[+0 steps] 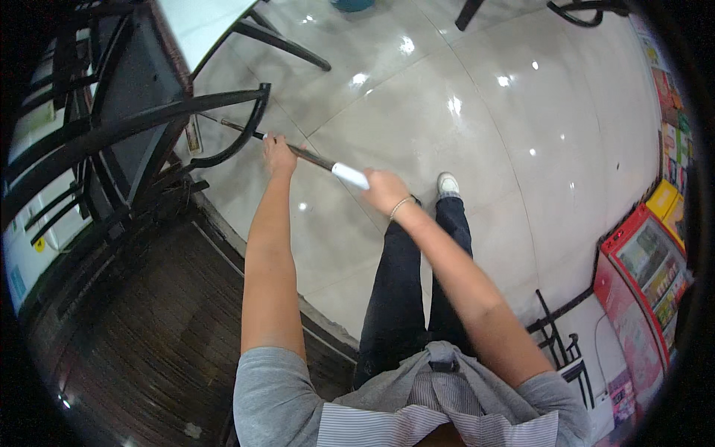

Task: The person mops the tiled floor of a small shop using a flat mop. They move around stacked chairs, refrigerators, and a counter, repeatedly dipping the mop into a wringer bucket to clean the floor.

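Observation:
Both my hands grip a long pole (315, 158) that slants from my body toward the upper left. My right hand (385, 191) is closed at the near end, around or just behind a white handle sleeve (350, 175). Farther along the shaft, my left hand (280, 155) is wrapped around its dark metal part. Beyond that hand, the pole runs behind the curved arm of a black chair (258, 120) and toward a white-topped table (209, 25). The pole's far end is hidden, so I cannot tell what tool it belongs to.
Glossy pale floor tiles (413, 128) stretch ahead. At left lies dark ribbed flooring (139, 313) with a raised edge. A red drinks refrigerator (637, 279) stands at right, near a black metal rack (558, 341). A blue-green container (352, 4) shows at the top.

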The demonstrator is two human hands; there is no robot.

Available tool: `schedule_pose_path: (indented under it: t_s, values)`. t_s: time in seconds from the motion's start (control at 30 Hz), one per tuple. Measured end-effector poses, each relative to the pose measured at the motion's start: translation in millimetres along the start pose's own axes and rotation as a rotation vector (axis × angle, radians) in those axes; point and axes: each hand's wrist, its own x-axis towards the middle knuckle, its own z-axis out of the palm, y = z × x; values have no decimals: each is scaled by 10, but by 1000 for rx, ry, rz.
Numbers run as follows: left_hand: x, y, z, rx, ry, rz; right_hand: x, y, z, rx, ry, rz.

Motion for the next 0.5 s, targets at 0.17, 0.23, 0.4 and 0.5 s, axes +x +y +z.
schedule_pose_path:
  t_s: [0.17, 0.23, 0.4, 0.5]
  values:
    - [28, 1248, -267, -266, 10, 236, -524, 668, -957, -23, 120, 17]
    - [-144, 1673, -414, -371, -24, 358, -941, 900, -1196, 80, 99, 98]
    - [-783, 2155, -913, -685, -66, 923, -2237, 1016, -1522, 375, -146, 475]
    - [-773, 2142, -1209, -663, -354, 1138, -2841, 828, -1714, 670, -235, 659]
